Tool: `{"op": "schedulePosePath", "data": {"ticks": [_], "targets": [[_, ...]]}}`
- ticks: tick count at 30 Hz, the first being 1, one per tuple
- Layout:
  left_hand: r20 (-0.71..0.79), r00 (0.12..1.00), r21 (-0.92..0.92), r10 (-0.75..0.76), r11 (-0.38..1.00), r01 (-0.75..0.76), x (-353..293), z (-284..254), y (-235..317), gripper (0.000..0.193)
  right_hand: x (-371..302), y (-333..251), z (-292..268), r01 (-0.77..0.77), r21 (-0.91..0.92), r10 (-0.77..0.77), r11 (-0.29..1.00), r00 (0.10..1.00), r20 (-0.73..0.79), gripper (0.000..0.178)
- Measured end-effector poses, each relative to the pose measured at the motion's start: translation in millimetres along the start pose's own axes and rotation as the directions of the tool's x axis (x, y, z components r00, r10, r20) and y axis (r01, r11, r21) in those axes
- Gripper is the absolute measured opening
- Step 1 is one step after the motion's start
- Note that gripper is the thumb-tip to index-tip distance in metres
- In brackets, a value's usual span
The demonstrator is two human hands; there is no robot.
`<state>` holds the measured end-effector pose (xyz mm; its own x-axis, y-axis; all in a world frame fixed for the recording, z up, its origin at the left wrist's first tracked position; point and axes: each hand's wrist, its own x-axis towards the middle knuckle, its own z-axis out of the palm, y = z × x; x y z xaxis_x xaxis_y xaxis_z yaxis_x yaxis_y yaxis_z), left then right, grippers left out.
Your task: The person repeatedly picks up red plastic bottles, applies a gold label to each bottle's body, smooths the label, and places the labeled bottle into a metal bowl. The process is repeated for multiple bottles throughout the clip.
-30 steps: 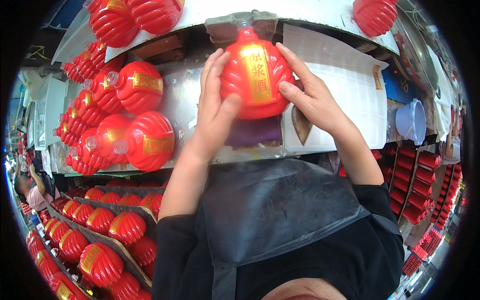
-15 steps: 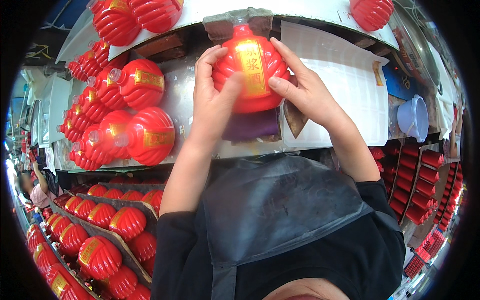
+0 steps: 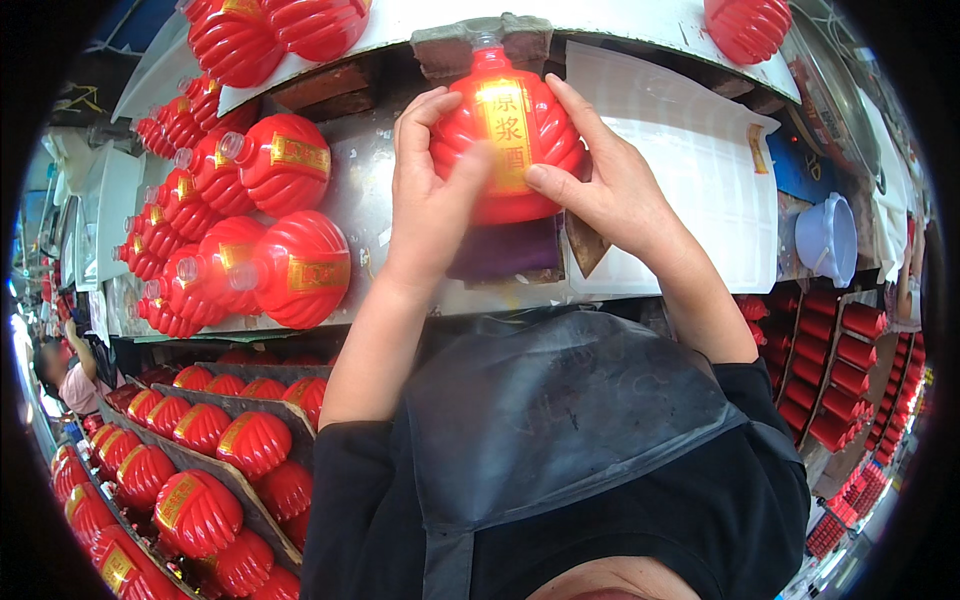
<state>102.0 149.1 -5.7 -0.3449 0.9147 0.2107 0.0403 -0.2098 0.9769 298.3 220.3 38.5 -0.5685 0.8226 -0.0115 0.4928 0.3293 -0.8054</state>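
Note:
A round, ribbed red bottle (image 3: 508, 205) with a clear neck lies on its back between my two hands, its neck against a notched grey rest (image 3: 430, 50). Down its front runs a gold label (image 3: 508, 120). My left hand (image 3: 430, 170) curls round the bottle's left side, with the thumb, blurred, at the label's left edge. From the right, my right hand (image 3: 605, 175) grips the body, fingers along its side and thumb on the label's lower right edge. Beneath the bottle's base shows a dark purple cloth (image 3: 508, 252).
Left on the bench lie several labelled red bottles (image 3: 288, 165). Below them, wooden racks (image 3: 230, 480) hold more. To the right are a white translucent sheet (image 3: 690, 210) and a pale blue bucket (image 3: 828, 240). Racks of red pieces (image 3: 830, 370) stand lower right. A person (image 3: 78, 375) is far left.
My right thumb has slid left and slightly down, onto the label's lower right edge. My left hand keeps its place, and the bottle stays on the rest.

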Motion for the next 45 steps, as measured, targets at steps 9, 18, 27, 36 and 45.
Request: {"op": "schedulePosePath", "data": {"ticks": [9,18,27,36,45], "targets": [[0.042,0.999,-0.096,-0.021,0.995,0.025,-3.0,0.4,2.8,0.048,0.1,3.4,1.1,0.023,0.002,-0.023,1.000,1.000,-0.001,0.091],[0.058,0.997,-0.073,-0.055,0.996,0.059,-1.9,-3.8,4.2,0.051,3.4,18.0,-12.6,0.030,0.343,-0.067,0.939,0.993,0.099,0.064],[0.068,0.997,-0.079,-0.036,0.996,0.041,-2.7,-2.0,4.1,0.067,0.6,15.5,-2.3,0.055,0.156,-0.062,0.986,0.997,0.037,0.083],[0.041,0.999,0.107,-0.029,0.994,0.025,-3.4,2.8,11.3,0.074,0.5,8.2,-3.4,0.042,0.148,-0.047,0.988,0.998,0.034,0.085],[0.226,0.953,0.402,0.202,0.872,-0.280,18.8,-12.3,16.1,0.075,15.5,-7.2,-23.4,0.280,-0.025,-0.281,0.960,0.959,-0.023,0.055]]}}
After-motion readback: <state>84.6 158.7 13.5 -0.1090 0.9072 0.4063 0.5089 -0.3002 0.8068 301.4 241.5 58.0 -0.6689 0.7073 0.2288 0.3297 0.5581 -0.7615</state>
